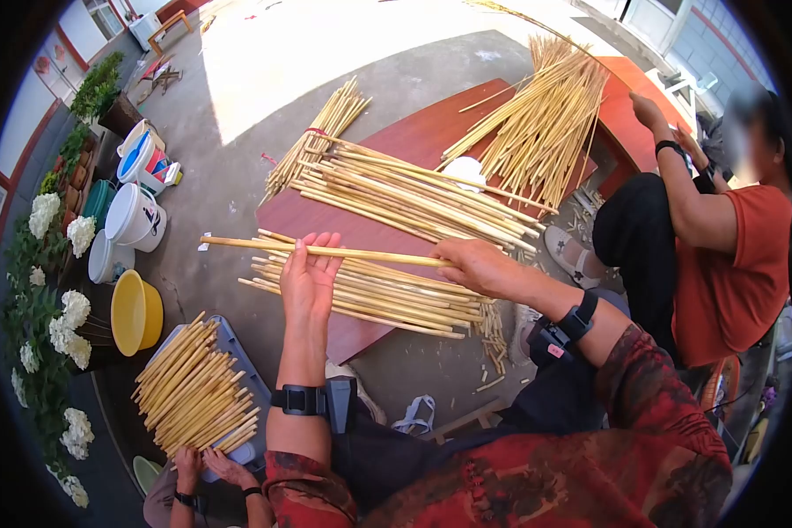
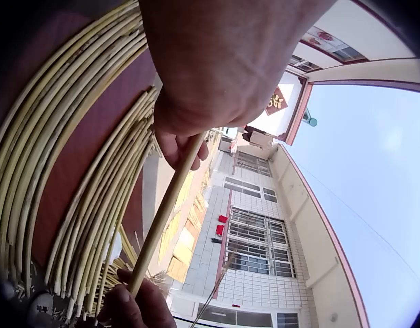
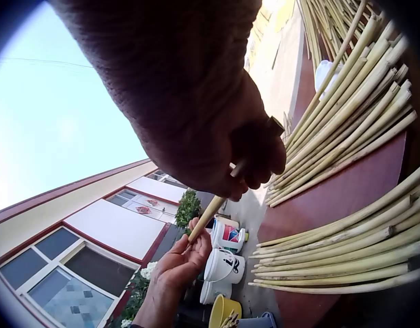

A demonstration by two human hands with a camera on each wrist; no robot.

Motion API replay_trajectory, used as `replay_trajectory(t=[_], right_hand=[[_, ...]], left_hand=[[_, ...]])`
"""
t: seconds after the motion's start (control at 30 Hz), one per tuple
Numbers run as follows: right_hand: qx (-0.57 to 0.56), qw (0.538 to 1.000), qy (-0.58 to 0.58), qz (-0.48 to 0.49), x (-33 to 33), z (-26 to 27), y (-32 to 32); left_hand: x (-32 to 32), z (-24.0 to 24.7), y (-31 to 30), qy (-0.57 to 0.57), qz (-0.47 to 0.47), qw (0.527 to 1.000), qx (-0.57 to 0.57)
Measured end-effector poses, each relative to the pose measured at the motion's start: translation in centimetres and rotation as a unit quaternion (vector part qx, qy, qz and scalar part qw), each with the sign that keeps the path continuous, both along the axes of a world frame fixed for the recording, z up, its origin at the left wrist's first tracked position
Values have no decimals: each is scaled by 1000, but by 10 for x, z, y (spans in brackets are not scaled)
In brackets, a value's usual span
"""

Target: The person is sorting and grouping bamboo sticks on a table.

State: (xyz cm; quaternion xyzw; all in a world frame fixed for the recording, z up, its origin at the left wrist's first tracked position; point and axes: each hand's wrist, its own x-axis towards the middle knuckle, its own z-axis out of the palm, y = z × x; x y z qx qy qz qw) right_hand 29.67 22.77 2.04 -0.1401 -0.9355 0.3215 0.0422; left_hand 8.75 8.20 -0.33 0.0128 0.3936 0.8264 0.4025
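A peeled stick (image 1: 378, 256) lies level between the two hands, above the nearer row of sticks (image 1: 370, 295) on the red-brown board. My left hand (image 1: 310, 282) is palm up with its thumb against the stick, left of the middle; the left end sticks out past it. My right hand (image 1: 488, 267) grips the right end, knuckles up. In the left wrist view the stick (image 2: 162, 205) slants from the left fingers down to the right hand (image 2: 138, 304). The right wrist view shows a short cut end beyond the right hand (image 3: 247, 147) and the left hand (image 3: 172, 273) farther off.
A second row of sticks (image 1: 414, 194) and a tied bundle (image 1: 326, 132) lie behind, with a large pile (image 1: 537, 123) at back right. A tray (image 1: 251, 365) of short sticks, a yellow basin (image 1: 135, 312) and buckets (image 1: 135, 218) stand left. A person in orange (image 1: 730, 238) sits right; another's hands (image 1: 211, 466) touch the tray's sticks.
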Motion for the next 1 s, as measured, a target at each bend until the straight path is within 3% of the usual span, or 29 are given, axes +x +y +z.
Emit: replay_trajectory(t=[0.13, 0.2, 0.3, 0.37, 0.43, 0.5, 0.53, 0.67, 0.73, 1.0], right_hand=[[-102, 994, -11, 25, -6, -4, -15], [-113, 992, -43, 28, -5, 2, -20], [-118, 992, -35, 33, -4, -6, -22], [-82, 996, -11, 45, -4, -16, -16], [-61, 997, -11, 35, 4, -32, 0], [-15, 999, -42, 2, 5, -39, 4], [-25, 1000, -4, -8, 6, -36, 1], [-28, 996, -79, -32, 4, -51, -8], [-23, 996, -83, -31, -1, -59, -14], [-13, 996, -78, -36, -11, -79, -20]], left_hand=[[8, -4, 0, 18, -11, 1000, -22], [3, -9, 0, -15, -43, 993, 113], [2, 8, 0, -40, 36, 999, 9], [-14, -4, -9, -42, -1, 998, 47], [-26, 0, -15, -34, 139, 989, -34], [-51, 0, -31, -32, 176, 982, -59], [-56, 1, -35, -34, 209, 974, -80], [-60, 5, -51, 21, 226, 969, -99], [-57, 8, -53, 23, 182, 977, -111], [-60, 12, -64, 26, 187, 977, -102]])
